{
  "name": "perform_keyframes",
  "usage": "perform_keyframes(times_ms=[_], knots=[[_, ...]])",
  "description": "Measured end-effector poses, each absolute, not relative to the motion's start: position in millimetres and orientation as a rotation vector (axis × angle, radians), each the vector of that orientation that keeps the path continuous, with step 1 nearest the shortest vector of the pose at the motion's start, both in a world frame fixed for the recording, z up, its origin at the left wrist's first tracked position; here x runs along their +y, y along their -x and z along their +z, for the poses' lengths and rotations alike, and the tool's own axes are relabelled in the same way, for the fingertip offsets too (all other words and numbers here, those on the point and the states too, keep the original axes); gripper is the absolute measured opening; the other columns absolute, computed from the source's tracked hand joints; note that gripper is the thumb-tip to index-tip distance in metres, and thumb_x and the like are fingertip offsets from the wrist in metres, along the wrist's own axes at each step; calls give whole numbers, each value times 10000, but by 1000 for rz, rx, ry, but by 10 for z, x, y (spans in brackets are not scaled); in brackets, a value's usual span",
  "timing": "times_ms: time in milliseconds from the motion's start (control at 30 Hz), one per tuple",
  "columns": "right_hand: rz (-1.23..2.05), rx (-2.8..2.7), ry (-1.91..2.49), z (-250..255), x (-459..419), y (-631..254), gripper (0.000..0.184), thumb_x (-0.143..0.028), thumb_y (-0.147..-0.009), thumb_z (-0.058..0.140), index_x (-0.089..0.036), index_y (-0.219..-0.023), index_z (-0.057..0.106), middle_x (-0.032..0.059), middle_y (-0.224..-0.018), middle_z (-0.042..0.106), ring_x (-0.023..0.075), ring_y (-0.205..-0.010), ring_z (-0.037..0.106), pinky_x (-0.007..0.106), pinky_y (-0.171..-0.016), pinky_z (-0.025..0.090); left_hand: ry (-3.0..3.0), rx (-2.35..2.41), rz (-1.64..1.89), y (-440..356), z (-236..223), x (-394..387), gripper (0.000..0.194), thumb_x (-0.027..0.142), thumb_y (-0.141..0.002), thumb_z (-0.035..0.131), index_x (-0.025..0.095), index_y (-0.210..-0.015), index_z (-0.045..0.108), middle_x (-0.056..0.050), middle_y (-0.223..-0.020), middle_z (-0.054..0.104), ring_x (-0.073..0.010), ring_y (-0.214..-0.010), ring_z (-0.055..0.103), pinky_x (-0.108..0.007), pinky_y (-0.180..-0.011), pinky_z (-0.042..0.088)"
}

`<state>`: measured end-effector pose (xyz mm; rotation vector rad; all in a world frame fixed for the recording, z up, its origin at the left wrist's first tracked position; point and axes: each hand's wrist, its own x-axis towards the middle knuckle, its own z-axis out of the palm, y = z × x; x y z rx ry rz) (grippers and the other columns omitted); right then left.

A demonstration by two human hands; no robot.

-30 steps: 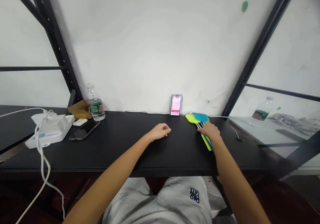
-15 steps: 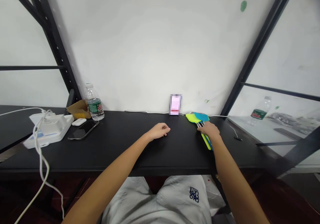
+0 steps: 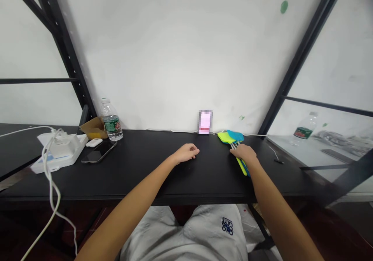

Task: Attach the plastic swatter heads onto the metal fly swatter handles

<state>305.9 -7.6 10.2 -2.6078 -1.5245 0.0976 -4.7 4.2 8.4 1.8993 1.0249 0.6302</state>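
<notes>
My right hand [image 3: 244, 153] is closed round the thin metal shafts of silicone spatulas [image 3: 225, 137], at the right of the black table. Lime-green and blue spatula heads point toward the wall, and the lime and blue handles stick out below my palm. How many there are is partly hidden by my fingers. My left hand [image 3: 187, 153] rests near the table's middle with its fingers curled in, and nothing shows in them.
A lit phone [image 3: 205, 121] leans on the wall. At the left are a water bottle [image 3: 112, 125], a cardboard box [image 3: 93, 128], a white earbud case [image 3: 94, 142], a dark phone [image 3: 99, 152] and a power strip [image 3: 62, 156] with cables. A short cable [image 3: 279, 161] lies at the right.
Both hands and the spatulas hold their places; the view has shifted very slightly.
</notes>
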Motion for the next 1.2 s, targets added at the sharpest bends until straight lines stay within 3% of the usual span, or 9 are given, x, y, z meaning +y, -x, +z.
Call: perform_keyframes(times_ms=[367, 533, 700, 967, 1133, 1200], knots=[[31, -1654, 2613, 43, -529, -3021, 591, -509, -843, 496, -49, -1207, 564, 245, -1172, 585, 370, -1078, 602, 424, -872, 471, -1971, 1103, 730, 32, 79, 17, 248, 382, -838, 534, 156, -893, 621, -56, -838, 672, -150, -722, 631, -261, -656, 467], [-104, -1973, 2491, 4, -875, -2926, 448, -461, -892, 467, -74, -1095, 562, 224, -1087, 590, 337, -968, 629, 397, -825, 459, -2331, 1223, 1025, 50, 119, -50, 184, 256, -874, 472, 185, -819, 633, -58, -842, 647, -175, -810, 584, -297, -786, 438], [-138, -2251, 2227, 50, -1040, -2738, 331, -432, -890, 487, -130, -1007, 551, 178, -1069, 595, 286, -959, 615, 341, -837, 430, -2357, 1240, 1193, 55, 225, -147, 218, 268, -911, 425, 193, -855, 622, -54, -846, 607, -167, -807, 547, -285, -792, 417], [-148, -2350, 2069, 156, -815, -1929, 401, -449, -887, 478, -106, -1077, 561, 204, -1102, 603, 316, -994, 618, 376, -847, 455, -2439, 1394, 1358, 65, 290, -184, 211, 243, -915, 409, 189, -852, 602, -72, -866, 612, -197, -905, 540, -315, -860, 394], [-47, -2295, 2038, 220, -545, -1081, 505, -456, -870, 497, -70, -1187, 571, 227, -1132, 617, 342, -1008, 633, 422, -840, 502, -2465, 1827, 1270, 119, 335, -190, 223, 253, -898, 422, 166, -927, 626, -133, -988, 615, -266, -1013, 534, -377, -890, 379], [26, -2330, 1965, 262, -416, -774, 486, -413, -868, 522, -125, -1256, 564, 196, -1192, 617, 325, -1078, 614, 401, -862, 507, -2386, 2007, 1200, 194, 379, -176, 273, 285, -900, 412, 152, -989, 633, -158, -1033, 612, -286, -1025, 547, -384, -876, 391]])
